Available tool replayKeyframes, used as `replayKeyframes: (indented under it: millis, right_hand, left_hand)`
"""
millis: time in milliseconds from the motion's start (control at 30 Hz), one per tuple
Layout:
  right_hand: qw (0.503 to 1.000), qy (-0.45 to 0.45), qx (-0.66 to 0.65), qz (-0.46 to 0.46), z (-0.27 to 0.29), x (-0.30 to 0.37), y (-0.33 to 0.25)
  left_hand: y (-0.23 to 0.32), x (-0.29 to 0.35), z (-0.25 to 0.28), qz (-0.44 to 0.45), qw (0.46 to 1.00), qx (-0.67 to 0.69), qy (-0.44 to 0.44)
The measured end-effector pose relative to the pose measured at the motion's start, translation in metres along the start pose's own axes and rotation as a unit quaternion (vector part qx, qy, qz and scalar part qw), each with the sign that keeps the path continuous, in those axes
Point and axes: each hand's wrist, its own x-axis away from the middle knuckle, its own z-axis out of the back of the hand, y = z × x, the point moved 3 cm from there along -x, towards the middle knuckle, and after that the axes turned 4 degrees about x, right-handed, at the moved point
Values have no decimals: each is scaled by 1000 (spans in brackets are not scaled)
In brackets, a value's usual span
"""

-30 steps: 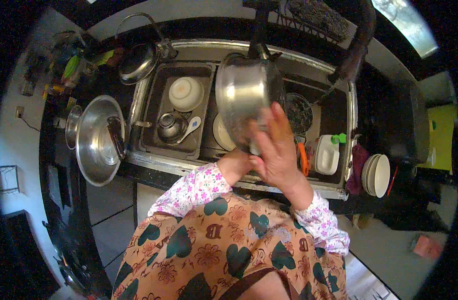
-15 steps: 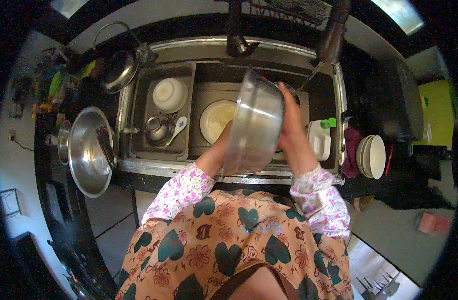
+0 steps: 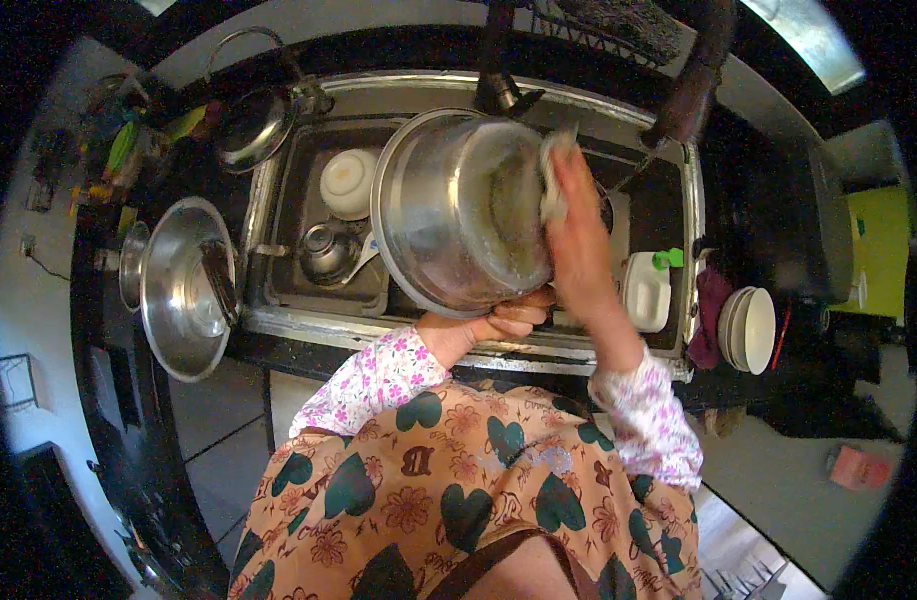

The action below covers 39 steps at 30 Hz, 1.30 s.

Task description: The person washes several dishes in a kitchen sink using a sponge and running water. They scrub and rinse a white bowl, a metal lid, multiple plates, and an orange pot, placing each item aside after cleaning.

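A large stainless steel pot (image 3: 448,220) is tipped on its side above the sink, its rim to the left and its base to the right. My left hand (image 3: 493,322) supports it from the near side, with curled fingers against its lower wall. My right hand (image 3: 580,240) presses a pale scrubbing cloth (image 3: 556,175) to the base; its fingers are slightly blurred. Left of the pot, in the sink's side compartment (image 3: 383,300), lie an upturned white bowl (image 3: 348,184), a small metal bowl (image 3: 328,252) and a spoon (image 3: 364,256), partly covered by the pot.
A white bottle with a green cap (image 3: 646,292) lies at the sink's right. Beyond it are a purple cloth (image 3: 711,310) and stacked white bowls (image 3: 750,330). A metal basin (image 3: 183,290) stands left of the sink. The faucet (image 3: 503,95) hangs at the back.
The pot has turned so its outer base shows, and it sits further left. My left hand has come round to its near underside. The pale cloth under my right hand is now visible.
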Motion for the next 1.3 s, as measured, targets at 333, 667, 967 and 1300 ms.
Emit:
replayKeyframes:
  millis: [333,667,967,1300]
  right_hand:
    - [962,1,216,165,-1,-18,-61]
    - [655,60,-630,-413,-22,26,43]
    - [731,139,-578,-335,-15,53,22]
    - [510,36,-772,-379,-19,102,50]
  left_hand:
    - [33,-22,-17,-58,984,-164,-34]
    - [46,-11,-34,-140,891,-430,-36]
    - [41,-5,-36,-274,771,-575,-3]
    - [59,1,-41,-460,693,-542,120]
